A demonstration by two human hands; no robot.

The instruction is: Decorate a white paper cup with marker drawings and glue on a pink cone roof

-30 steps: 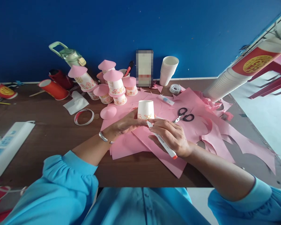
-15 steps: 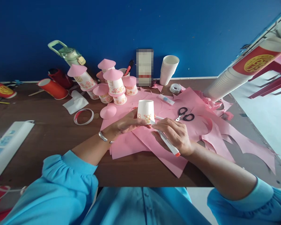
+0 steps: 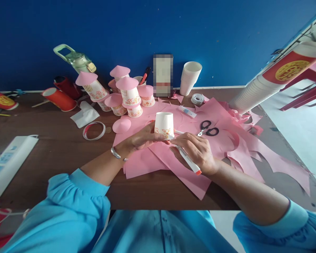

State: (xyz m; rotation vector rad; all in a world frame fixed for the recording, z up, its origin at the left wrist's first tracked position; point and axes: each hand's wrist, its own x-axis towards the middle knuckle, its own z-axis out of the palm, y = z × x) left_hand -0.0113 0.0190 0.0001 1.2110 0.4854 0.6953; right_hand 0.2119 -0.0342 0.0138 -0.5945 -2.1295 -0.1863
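Observation:
My left hand point(image 3: 145, 136) is closed around the lower part of a white paper cup point(image 3: 164, 121), which is upside down with orange flowers drawn along its wide rim. In my right hand point(image 3: 196, 150) is a white marker point(image 3: 187, 160) with an orange end, its tip against the cup near the rim. Pink paper point(image 3: 147, 165) lies beneath both hands. Black-handled scissors point(image 3: 208, 129) rest on it, to the right of the cup. Behind my left hand stand several decorated cups point(image 3: 129, 96) with pink cone roofs, and a loose pink cone point(image 3: 121, 125) lies nearby.
A stack of white cups point(image 3: 190, 79) stands against the blue wall, beside a blurred upright panel point(image 3: 163, 73). Rolls of tape point(image 3: 94, 131), a glue tube point(image 3: 187, 111) and a red cup point(image 3: 59, 99) lie about. A long cup stack point(image 3: 255, 96) leans at right; a power strip point(image 3: 13, 161) is at left.
Almost nothing differs. Both hands keep their hold, and the marker has shifted only very slightly at the cup's rim.

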